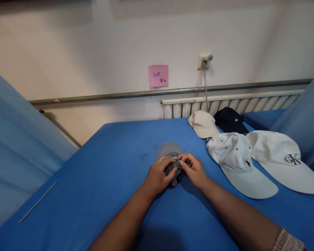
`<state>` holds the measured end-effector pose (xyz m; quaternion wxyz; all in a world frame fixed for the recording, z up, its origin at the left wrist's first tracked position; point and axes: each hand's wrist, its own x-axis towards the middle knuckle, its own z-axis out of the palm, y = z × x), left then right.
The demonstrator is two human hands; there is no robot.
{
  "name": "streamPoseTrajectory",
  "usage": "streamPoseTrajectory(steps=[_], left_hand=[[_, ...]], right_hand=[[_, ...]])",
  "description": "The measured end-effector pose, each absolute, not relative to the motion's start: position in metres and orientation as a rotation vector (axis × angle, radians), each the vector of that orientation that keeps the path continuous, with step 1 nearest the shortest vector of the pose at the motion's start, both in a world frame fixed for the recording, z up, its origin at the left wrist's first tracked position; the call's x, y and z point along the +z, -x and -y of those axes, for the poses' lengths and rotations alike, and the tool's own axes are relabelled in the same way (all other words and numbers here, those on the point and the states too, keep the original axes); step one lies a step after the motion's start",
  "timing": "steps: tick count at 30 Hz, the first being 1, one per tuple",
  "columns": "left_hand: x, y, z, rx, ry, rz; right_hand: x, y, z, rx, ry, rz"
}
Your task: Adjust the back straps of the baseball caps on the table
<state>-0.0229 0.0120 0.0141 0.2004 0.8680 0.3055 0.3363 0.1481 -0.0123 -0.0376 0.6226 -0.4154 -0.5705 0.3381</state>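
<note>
Pink note, handwritten, at twelve o'clock from view centre. Wall socket, one o'clock; cord hanging below. Ribbed radiator, two o'clock. Thin stick, seen small, probably wooden, eight o'clock. Blue curtain, nine o'clock.

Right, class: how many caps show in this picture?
5. A grey cap held by the left hand and right hand; to their right, a beige cap and a navy cap at the back, a pale cap and a white cap in front. More may be hidden.
</note>
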Motion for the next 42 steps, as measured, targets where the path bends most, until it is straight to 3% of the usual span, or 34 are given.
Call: streamPoseTrajectory(steps=[9, 19, 42], left_hand=[[0.015, 0.024, -0.013, 1.008, -2.385, -0.916], [0.009, 0.026, -0.019, 1.024, -2.254, -0.971], [0.007, 0.025, -0.02, 1.003, -2.17, -0.992]], right_hand=[[-0.039, -0.153, 0.013, 0.809, 0.953, 1.344], [-0.032, -0.154, 0.014, 0.543, 0.982, 1.58], [-0.032, -0.162, 0.011, 0.798, 0.887, 1.385]])
